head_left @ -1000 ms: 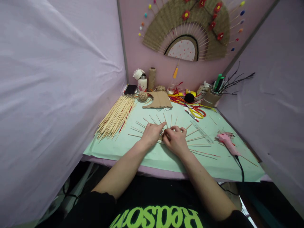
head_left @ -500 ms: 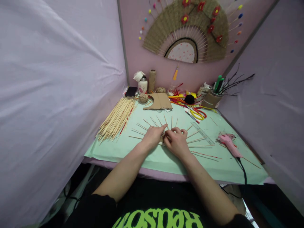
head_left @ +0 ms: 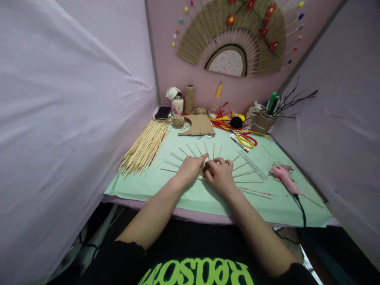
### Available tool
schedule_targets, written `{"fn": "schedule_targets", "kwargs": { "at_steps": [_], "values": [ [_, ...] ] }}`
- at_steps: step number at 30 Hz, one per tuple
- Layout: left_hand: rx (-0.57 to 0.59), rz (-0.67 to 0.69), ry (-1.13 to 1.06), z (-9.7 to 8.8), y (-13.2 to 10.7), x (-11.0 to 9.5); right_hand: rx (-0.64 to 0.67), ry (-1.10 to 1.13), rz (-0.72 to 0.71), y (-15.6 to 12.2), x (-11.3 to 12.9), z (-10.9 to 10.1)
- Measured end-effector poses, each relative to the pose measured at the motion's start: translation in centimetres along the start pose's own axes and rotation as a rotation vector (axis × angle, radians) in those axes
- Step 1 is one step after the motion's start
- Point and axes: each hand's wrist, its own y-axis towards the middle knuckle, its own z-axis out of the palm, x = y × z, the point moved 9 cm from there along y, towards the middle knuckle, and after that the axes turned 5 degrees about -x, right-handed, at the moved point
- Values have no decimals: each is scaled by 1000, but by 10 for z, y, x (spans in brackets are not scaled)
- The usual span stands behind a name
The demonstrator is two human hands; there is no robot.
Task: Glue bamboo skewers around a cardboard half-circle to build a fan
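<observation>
Thin wooden skewers (head_left: 178,155) fan out in a half circle on the green mat (head_left: 139,186). Both hands rest at the hub of that fan. My left hand (head_left: 190,169) lies palm down with its fingers stretched over the hub. My right hand (head_left: 220,174) sits beside it, fingers curled and pinched on the sticks at the centre. What lies under the fingers is hidden.
A big pile of loose skewers (head_left: 146,145) lies at the left. A cardboard piece (head_left: 199,125), twine (head_left: 178,120), scissors (head_left: 247,141) and a ruler (head_left: 252,164) sit behind the fan. A pink glue gun (head_left: 284,178) lies at the right. Cloth walls close in on both sides.
The hands stay at the fan's hub; only the view shifts slightly.
</observation>
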Motion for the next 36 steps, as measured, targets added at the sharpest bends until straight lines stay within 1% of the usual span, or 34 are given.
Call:
{"fn": "schedule_targets", "kwargs": {
  "at_steps": [11, 21, 29, 36],
  "values": [
    [-4, 4, 6, 0, 1, 0, 8, -11, 12, 0, -2, 1],
    [-58, 30, -5, 4, 1, 4, 16, 9, 28, -1, -3, 2],
    [-41, 25, 6, 4, 1, 4, 46, -37, 22, 0, -2, 2],
    [-35, 26, -4, 4, 1, 3, 32, 10, 28, -1, -3, 2]
  ]
}}
